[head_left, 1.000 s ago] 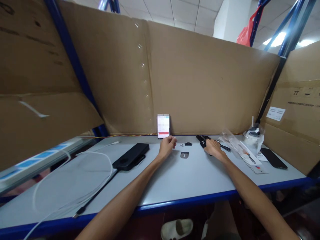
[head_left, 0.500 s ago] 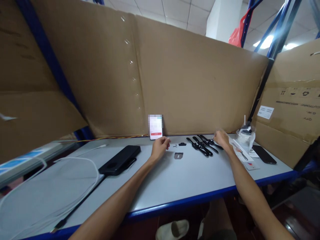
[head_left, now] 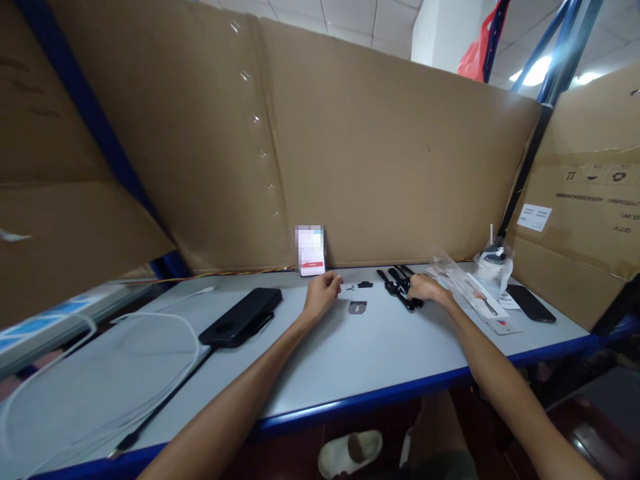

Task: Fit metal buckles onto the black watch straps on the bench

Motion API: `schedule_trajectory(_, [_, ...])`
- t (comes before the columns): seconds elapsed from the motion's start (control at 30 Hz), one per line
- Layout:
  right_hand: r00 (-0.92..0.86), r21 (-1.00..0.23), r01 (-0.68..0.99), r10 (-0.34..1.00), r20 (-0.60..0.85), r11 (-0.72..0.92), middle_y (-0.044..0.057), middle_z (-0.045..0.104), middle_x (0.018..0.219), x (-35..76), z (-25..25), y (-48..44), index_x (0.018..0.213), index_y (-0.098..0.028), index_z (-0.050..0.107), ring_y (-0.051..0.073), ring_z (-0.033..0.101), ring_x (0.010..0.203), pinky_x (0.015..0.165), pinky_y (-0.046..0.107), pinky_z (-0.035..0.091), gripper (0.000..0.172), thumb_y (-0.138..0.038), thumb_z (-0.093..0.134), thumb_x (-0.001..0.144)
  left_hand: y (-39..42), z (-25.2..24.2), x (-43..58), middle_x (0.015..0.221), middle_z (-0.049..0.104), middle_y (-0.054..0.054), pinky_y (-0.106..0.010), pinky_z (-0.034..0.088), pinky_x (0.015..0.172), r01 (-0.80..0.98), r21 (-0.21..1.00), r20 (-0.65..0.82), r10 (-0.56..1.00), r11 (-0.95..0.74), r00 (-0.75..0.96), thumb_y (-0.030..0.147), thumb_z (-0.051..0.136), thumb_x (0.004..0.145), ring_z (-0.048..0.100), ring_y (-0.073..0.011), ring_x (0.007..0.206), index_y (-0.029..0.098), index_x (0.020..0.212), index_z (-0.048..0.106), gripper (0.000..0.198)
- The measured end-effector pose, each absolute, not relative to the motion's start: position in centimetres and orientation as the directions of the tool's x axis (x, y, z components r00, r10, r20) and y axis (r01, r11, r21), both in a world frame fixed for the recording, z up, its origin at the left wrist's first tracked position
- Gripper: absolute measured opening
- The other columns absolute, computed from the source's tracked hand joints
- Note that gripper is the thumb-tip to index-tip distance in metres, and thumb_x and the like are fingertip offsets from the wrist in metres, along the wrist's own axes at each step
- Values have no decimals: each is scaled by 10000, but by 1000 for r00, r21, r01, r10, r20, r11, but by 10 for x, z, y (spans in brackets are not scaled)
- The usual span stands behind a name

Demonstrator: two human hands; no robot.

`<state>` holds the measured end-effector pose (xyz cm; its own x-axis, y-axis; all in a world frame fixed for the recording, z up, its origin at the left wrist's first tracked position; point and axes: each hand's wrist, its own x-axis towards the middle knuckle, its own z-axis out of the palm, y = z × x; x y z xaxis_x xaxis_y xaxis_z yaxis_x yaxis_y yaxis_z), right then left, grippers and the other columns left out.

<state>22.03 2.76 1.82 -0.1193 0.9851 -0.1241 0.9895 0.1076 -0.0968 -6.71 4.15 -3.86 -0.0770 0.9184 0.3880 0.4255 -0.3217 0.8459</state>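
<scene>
My right hand [head_left: 427,289] is on several slim black handled items [head_left: 395,288] lying side by side, its fingers curled over the rightmost of them and partly hiding it. Their exact kind is too small to tell. My left hand [head_left: 323,293] rests on the table with its fingers curled in, and nothing shows in it. Just right of that hand lie a small silver metal piece [head_left: 351,288], a small black piece [head_left: 365,285] and a flat grey plate with a slot [head_left: 357,307]. Behind the left hand a lit phone [head_left: 312,253] leans against the cardboard.
A black power bank [head_left: 243,318] with cables lies on the left of the grey table [head_left: 320,373]. To the right are clear plastic packaging [head_left: 457,277], a lidded cup in a bag [head_left: 493,267] and a dark phone [head_left: 531,303]. Cardboard [head_left: 375,167] walls the back.
My right hand has moved left from beside the packaging onto the black items, which now lie closer together. The packaging is uncovered. My left hand stays in place.
</scene>
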Motion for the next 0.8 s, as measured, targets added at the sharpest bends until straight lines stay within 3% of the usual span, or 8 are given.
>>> schedule_trajectory(0.17, [-97, -85, 992, 993, -71, 91, 198, 762, 1087, 218, 18, 24, 1045, -116, 780, 296, 727, 989, 703, 273, 491, 290, -190, 656, 793, 41, -41, -67, 597, 600, -9, -250, 376, 556, 504, 804, 387, 921, -317, -37, 393, 483, 830, 548, -155, 560, 189, 735, 598, 253])
schedule_trajectory(0.33, [-79, -87, 993, 997, -17, 77, 243, 734, 1152, 214, 18, 23, 1059, -97, 775, 327, 709, 1058, 752, 307, 489, 297, -222, 561, 897, 33, -40, -68, 731, 662, -35, -277, 361, 643, 741, 589, 421, 905, -323, 59, 300, 497, 882, 565, -185, 685, 196, 880, 658, 191])
schedule_trajectory(0.43, [-43, -137, 989, 996, 77, 54, 248, 733, 1148, 215, 17, 26, 1013, -110, 779, 324, 702, 1068, 771, 313, 477, 285, -239, 536, 936, 25, -36, -66, 869, 695, -60, -294, 375, 697, 792, 470, 389, 897, -390, 211, 257, 515, 877, 590, -201, 769, 207, 1014, 690, 227])
schedule_trajectory(0.53, [51, -305, 952, 978, 201, 13, 227, 750, 1061, 215, 17, 30, 931, -131, 762, 304, 705, 1016, 759, 315, 460, 275, -263, 522, 957, 21, -32, -64, 1004, 686, -85, -312, 409, 751, 786, 408, 315, 880, -464, 356, 344, 558, 866, 614, -224, 853, 209, 1107, 695, 308])
schedule_trajectory(0.63, [133, -593, 799, 933, 336, 100, 131, 731, 884, 212, 17, 35, 850, -167, 687, 220, 687, 813, 666, 282, 440, 288, -292, 468, 989, 20, -29, -64, 1016, 662, -91, -326, 440, 794, 763, 417, 218, 870, -493, 442, 467, 653, 786, 621, -248, 904, 206, 1101, 714, 413])
schedule_trajectory(0.73, [162, -878, 453, 954, 251, 154, -4, 562, 634, 204, 18, 36, 773, -195, 562, 115, 486, 480, 478, 228, 332, 297, -337, 429, 998, 22, -28, -66, 1006, 650, -89, -332, 448, 820, 762, 415, 180, 866, -497, 466, 454, 723, 699, 618, -253, 910, 204, 1045, 730, 427])
schedule_trajectory(0.8, [114, -971, 216, 986, 125, 98, -61, 427, 562, 197, 17, 33, 745, -202, 501, 74, 307, 381, 404, 211, 211, 284, -346, 444, 982, 23, -28, -67, 1000, 648, -94, -335, 447, 815, 765, 413, 168, 867, -494, 469, 429, 730, 685, 612, -250, 892, 194, 1004, 729, 396])
